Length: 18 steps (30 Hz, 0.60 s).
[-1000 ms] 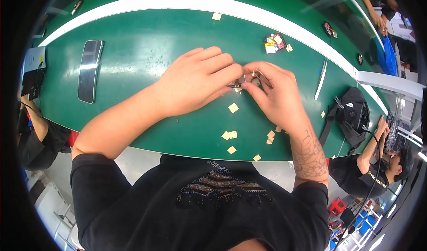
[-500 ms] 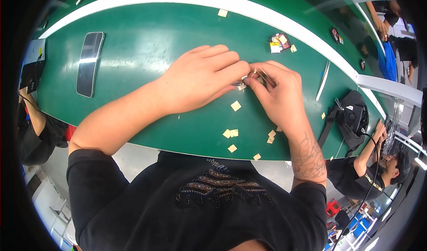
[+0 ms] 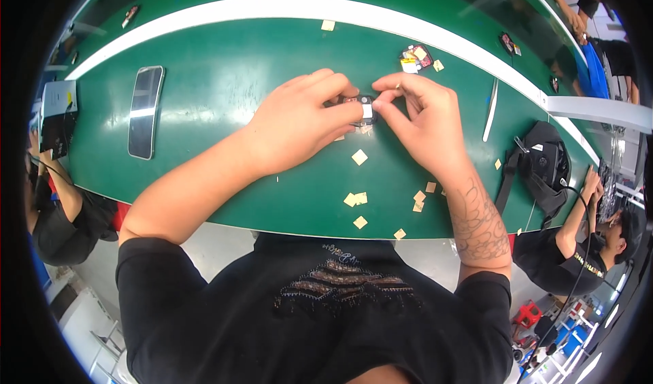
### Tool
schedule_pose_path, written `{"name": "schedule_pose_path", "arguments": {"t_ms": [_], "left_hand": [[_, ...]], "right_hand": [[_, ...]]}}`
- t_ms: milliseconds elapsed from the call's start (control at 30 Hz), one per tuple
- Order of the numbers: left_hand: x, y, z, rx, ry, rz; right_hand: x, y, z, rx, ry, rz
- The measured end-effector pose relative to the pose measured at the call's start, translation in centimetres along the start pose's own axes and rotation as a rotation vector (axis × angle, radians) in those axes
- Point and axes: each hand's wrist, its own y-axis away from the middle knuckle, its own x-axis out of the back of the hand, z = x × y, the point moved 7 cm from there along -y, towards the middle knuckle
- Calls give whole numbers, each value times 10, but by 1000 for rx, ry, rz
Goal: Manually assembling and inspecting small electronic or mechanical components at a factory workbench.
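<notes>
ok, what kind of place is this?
Likely a small-parts assembly line. A long green bench with a white stripe, both hands on a small dark part, tan paper squares scattered about, and other seated workers alongside.

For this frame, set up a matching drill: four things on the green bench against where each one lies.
Things:
1. phone
2. small dark part
3. tan paper squares
4. black bag

Places:
A. pinched between left hand and right hand
B. far right end of the table
C. flat on the left side
D. scattered near the front edge

Pairs: 1-C, 2-A, 3-D, 4-B
</notes>
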Motion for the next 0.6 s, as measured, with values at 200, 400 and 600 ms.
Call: {"name": "schedule_pose_path", "arguments": {"t_ms": [200, 400, 600], "left_hand": [[-1, 3, 1, -31, -3, -31], [0, -2, 0, 18, -16, -66], [-5, -10, -4, -33, 51, -12]], "right_hand": [[2, -4, 6, 2, -169, 23], [-1, -7, 8, 96, -159, 43], [11, 0, 11, 117, -123, 96]]}}
